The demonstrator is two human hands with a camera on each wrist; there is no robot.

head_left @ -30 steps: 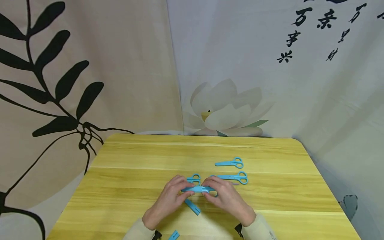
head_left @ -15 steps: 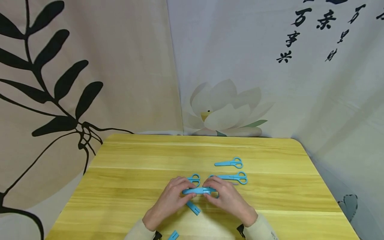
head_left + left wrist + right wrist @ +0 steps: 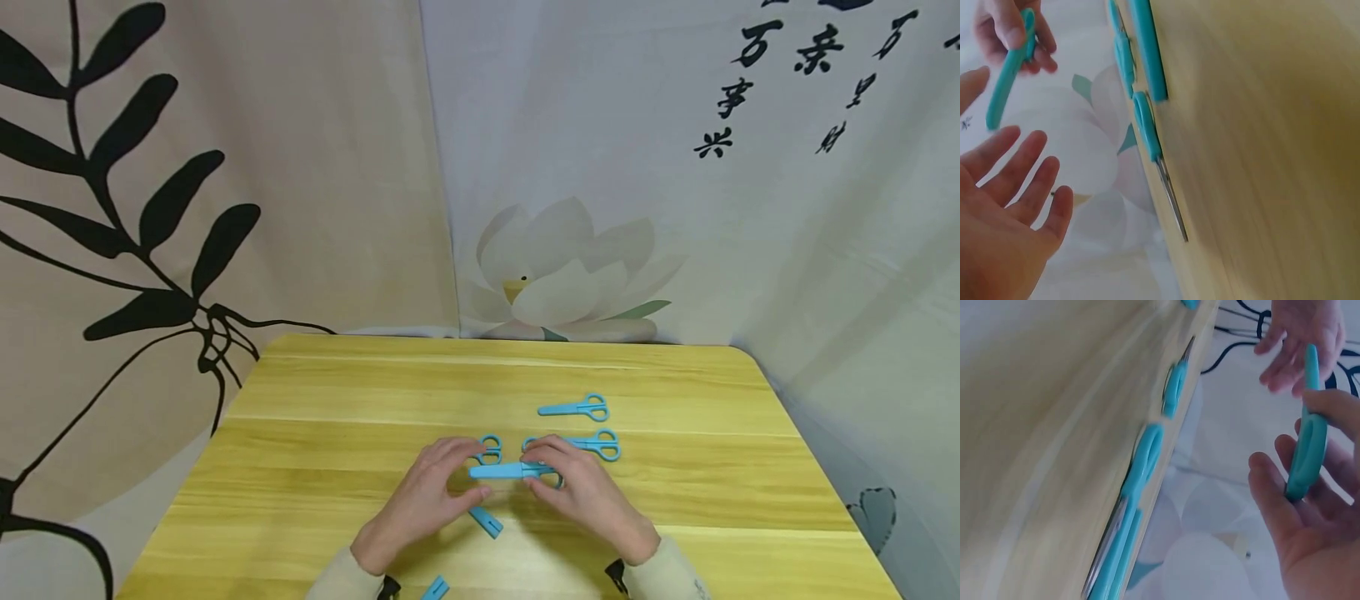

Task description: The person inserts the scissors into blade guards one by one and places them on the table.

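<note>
Level over the table, a pair of blue scissors in a blue blade cover (image 3: 497,472) is held by my right hand (image 3: 585,496). Thumb and fingers pinch it at the handle loops (image 3: 1310,456), and the cover points left. My left hand (image 3: 423,496) is spread just left of the cover's tip; in the left wrist view its fingers (image 3: 1035,150) are apart from the scissors. Behind the left fingertips lie bare-bladed scissors (image 3: 491,450), with their blades hidden in the head view. Nearer me lies a loose blue blade cover (image 3: 487,523).
Two covered scissors lie farther back: one at the rear (image 3: 573,408), another (image 3: 600,444) partly behind my right hand. Beside the latter rests a bare-bladed pair (image 3: 1107,547). A second loose cover (image 3: 435,589) is at the bottom edge. A printed curtain (image 3: 337,167) hangs behind the table (image 3: 675,517).
My left hand has let go of the covered scissors, and its fingers have opened. My right hand has moved slightly right, carrying the scissors with it.
</note>
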